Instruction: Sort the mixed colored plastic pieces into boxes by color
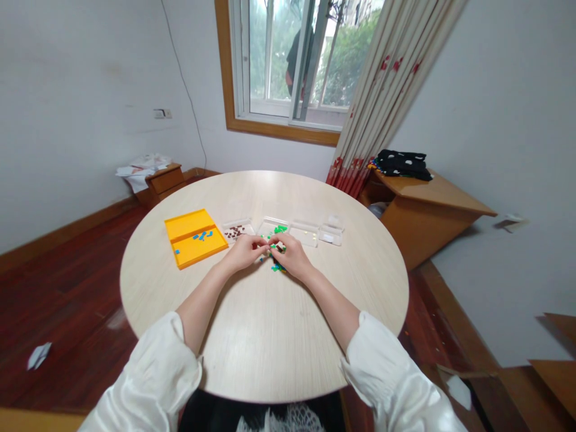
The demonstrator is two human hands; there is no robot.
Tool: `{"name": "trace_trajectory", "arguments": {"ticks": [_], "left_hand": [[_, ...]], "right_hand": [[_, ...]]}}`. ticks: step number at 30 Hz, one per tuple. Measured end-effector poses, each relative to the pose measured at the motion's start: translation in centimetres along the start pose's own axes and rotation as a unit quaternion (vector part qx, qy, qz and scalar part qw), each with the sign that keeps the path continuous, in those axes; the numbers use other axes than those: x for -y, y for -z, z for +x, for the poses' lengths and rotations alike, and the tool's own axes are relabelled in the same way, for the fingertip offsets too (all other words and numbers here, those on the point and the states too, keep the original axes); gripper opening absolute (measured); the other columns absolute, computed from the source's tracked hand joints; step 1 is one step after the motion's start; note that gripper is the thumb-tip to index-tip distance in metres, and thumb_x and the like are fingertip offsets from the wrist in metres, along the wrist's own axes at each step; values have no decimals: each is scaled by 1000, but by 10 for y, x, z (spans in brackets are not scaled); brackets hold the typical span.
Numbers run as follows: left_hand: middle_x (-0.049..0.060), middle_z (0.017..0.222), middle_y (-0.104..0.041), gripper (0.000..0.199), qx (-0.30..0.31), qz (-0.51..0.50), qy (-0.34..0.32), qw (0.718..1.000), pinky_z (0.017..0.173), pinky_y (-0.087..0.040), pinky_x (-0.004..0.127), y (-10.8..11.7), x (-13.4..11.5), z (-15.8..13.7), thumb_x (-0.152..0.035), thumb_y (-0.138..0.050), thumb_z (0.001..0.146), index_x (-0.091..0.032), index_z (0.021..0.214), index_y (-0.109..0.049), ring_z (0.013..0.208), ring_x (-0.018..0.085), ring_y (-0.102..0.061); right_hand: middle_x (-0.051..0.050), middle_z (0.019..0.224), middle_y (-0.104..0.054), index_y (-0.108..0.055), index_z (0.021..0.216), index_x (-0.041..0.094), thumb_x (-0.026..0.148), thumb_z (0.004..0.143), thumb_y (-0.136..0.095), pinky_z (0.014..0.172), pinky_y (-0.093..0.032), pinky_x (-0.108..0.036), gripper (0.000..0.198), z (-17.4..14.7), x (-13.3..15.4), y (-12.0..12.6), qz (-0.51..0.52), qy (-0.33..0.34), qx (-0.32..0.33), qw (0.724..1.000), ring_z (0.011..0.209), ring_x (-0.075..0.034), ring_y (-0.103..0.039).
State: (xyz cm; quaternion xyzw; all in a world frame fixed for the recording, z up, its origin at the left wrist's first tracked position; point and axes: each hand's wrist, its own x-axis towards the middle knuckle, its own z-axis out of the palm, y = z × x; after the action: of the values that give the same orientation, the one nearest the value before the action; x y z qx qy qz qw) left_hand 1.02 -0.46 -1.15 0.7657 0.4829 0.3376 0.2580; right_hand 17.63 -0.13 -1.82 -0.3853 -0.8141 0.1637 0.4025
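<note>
Pale wood grain covers the round counter (pixel 265 342) in my head view, and its busiest spot is the hardest for me to read. The left hand (pixel 246 252) and the right hand (pixel 291 256) meet there, fingers curled and tips almost touching; I cannot tell whether either is clamped on a piece. A small heap of green, blue and dark plastic pieces (pixel 278 268) lies right below the right hand's fingers, partly hidden by them. Just beyond the fingertips, bright green plastic blocks (pixel 281 229) sit in a clear rectangular tray (pixel 265 223), its near side covered. To its left I see chunky dark-brown pieces (pixel 234 231) in another see-through tray (pixel 248 224), then an open, hinged yellow plastic box (pixel 191 223) with flat blue pieces (pixel 202 236). My lower edge cuts off the satiny white sleeves (pixel 150 366).
</note>
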Motion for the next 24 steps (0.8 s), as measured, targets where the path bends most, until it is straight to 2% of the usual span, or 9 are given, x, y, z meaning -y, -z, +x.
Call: {"name": "trace_trajectory", "arguments": {"ticks": [11,20,24], "left_hand": [[1,61,-64,28,11,-39,15,999,58,-38,24,1,-5,0,-36,-54,73,-13,73,-70,57,12,-50],[3,64,-64,30,-9,-41,24,999,56,-37,25,2,-4,0,-38,-55,73,-12,74,-68,58,12,-48],[2,65,-64,26,-28,-29,25,999,56,-38,25,2,-1,1,-35,-56,73,-13,75,-69,57,12,-48]], "right_hand": [[-3,86,-65,-63,86,19,13,77,-54,79,-43,-28,14,0,1,2,2,7,6,1000,85,-15,-56],[-4,95,-66,-62,105,23,18,81,-56,85,-42,-31,25,0,-2,2,11,38,-1,999,92,-16,-57],[-5,91,-67,-62,106,21,20,81,-56,85,-42,-31,25,1,-2,4,-19,8,-13,1000,91,-17,-58]]}}
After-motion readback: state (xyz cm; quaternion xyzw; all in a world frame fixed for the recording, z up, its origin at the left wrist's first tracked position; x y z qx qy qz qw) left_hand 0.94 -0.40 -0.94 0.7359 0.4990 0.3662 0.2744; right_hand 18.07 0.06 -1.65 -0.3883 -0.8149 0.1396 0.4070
